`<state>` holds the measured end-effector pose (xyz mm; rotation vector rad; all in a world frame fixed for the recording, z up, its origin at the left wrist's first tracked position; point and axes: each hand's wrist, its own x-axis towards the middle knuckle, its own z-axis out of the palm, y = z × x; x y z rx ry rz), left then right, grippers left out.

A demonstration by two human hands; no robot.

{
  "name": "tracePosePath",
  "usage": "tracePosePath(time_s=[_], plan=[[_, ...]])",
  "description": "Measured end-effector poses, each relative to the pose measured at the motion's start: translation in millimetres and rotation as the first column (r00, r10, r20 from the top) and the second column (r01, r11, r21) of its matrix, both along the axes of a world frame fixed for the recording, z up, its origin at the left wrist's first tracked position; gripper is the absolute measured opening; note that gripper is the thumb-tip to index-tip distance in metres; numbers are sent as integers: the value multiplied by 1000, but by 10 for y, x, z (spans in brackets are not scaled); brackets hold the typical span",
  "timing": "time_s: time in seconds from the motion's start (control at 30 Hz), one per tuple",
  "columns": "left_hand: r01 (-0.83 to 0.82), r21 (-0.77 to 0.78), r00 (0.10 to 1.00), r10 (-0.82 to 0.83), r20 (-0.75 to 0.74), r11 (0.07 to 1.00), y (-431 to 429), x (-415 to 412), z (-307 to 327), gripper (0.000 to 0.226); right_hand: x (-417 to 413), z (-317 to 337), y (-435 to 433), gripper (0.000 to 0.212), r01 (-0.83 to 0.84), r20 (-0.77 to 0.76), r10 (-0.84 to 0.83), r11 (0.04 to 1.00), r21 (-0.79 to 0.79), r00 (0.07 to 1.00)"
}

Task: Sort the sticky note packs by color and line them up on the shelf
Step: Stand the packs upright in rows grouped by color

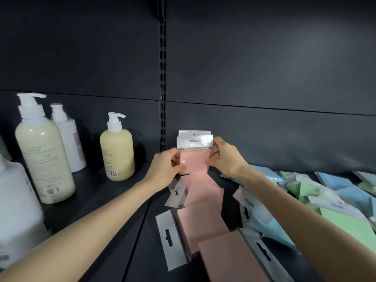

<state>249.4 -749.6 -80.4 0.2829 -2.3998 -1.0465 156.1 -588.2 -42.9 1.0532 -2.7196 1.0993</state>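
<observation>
Loose pink packs [203, 224] lay nearest; beyond them my left hand [162, 169] and right hand [227, 157] pinched opposite sides of the upright pink pack [193, 161].

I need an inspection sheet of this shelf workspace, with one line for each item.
Surface: dark shelf, partly covered.
Job's things: upright pink pack near the back, a second one behind it; flat pink packs in front; blue packs and green packs mixed in a heap at right.
Clutter: pump bottles standing at left.
Hands: left hand and right hand pinch the upright pink pack's sides.
Cables: nothing seen.
Surroundings: dark back panel, slotted upright.
</observation>
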Motion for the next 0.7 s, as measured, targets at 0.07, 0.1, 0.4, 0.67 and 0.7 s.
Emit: tracePosePath(time_s=[0.07, 0.1, 0.4, 0.67, 0.7], plan=[[8, -29, 999, -7, 32, 1000, -37, -9, -29, 15, -16, 3, -7, 36, -6, 5, 6, 1000, 13, 1000], [14, -38, 999, -13, 48, 999, -55, -15, -40, 18, -24, 3, -18, 39, -11, 12, 11, 1000, 24, 1000], [96, -22, 984, -92, 151, 995, -89, -2, -29, 25, 17, -71, -63, 35, -52, 192, 35, 995, 88, 981], [134, 62, 974, -143, 176, 989, -72, 38, 58, 18, 67, -10, 27, 32, -89, 265, 60, 991, 98, 962], [124, 54, 977, -131, 166, 991, -65, 30, 50, 16, 57, -12, 22, 32, -69, 236, 43, 993, 101, 971]])
